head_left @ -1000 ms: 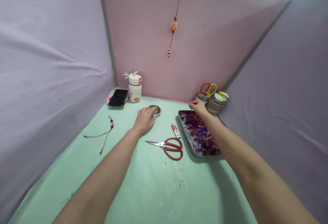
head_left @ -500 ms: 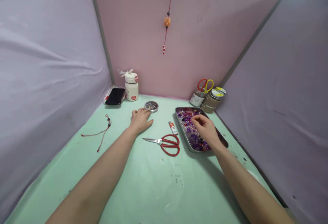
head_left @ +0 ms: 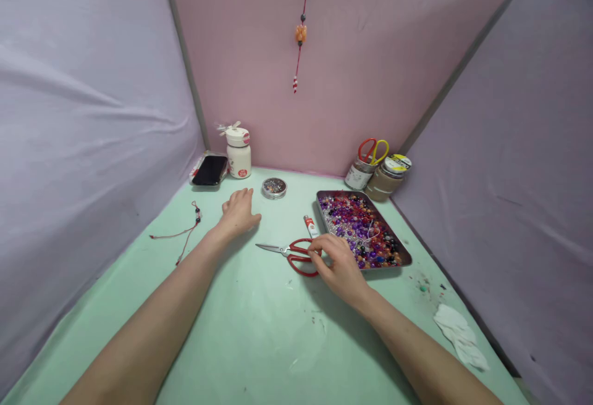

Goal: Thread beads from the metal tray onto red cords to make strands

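The tray (head_left: pixel 406 259) of beads (head_left: pixel 347 213) sits just beyond the right hand (head_left: pixel 340 266), which covers its near left corner. Scissors (head_left: pixel 286 250) lie with handles under that hand's narrowed fingertips; grip cannot be confirmed from here. Left hand (head_left: pixel 238 212): palm down, fingers loosely spread, near the round case (head_left: pixel 274 187). Lighter (head_left: pixel 310 226) lies just beside the tray.

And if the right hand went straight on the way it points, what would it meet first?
Likely the red-handled scissors: the right hand has its fingers right by them, though contact is unclear.
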`<control>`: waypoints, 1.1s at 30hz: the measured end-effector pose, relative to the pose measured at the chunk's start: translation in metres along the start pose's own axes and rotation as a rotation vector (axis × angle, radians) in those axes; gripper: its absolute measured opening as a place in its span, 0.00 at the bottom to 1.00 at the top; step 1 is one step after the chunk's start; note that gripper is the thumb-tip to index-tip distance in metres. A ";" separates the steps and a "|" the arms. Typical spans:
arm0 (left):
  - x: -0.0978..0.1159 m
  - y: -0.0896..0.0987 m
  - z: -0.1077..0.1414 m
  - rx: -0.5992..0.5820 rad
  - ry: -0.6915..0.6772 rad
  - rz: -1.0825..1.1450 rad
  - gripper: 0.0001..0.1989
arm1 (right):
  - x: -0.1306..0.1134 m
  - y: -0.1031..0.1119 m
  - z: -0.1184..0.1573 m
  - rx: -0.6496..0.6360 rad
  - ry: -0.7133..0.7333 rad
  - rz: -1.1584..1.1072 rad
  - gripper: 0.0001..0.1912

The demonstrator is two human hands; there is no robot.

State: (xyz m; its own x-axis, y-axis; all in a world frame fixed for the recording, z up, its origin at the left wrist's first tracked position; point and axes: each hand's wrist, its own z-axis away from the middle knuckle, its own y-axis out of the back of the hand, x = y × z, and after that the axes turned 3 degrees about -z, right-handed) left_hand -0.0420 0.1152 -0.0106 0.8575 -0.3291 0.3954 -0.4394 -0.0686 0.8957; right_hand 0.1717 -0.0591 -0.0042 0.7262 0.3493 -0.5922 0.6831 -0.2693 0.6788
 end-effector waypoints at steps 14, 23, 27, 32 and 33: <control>0.075 -0.004 0.087 -0.422 0.831 1.758 0.01 | -0.026 -0.030 0.000 -0.196 0.129 -0.150 0.06; 0.061 -0.017 0.094 -0.343 0.746 1.737 0.03 | -0.038 -0.045 0.002 -0.154 0.058 -0.637 0.06; 0.061 -0.012 0.094 -0.285 0.680 1.715 0.04 | -0.038 -0.043 -0.014 -0.094 -0.051 -0.813 0.06; 0.058 -0.011 0.092 -0.239 0.688 1.685 0.01 | -0.028 -0.056 -0.035 -0.197 -0.438 -1.055 0.10; 0.058 -0.011 0.092 -0.225 0.685 1.676 0.01 | -0.026 -0.058 -0.036 -0.223 -0.480 -1.047 0.11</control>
State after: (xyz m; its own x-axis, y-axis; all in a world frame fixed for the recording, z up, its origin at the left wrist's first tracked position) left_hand -0.0122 0.0104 -0.0167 -0.4294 0.4952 0.7553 -0.8627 0.0226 -0.5052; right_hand 0.1106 -0.0200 -0.0120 -0.1947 -0.0797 -0.9776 0.9705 0.1289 -0.2038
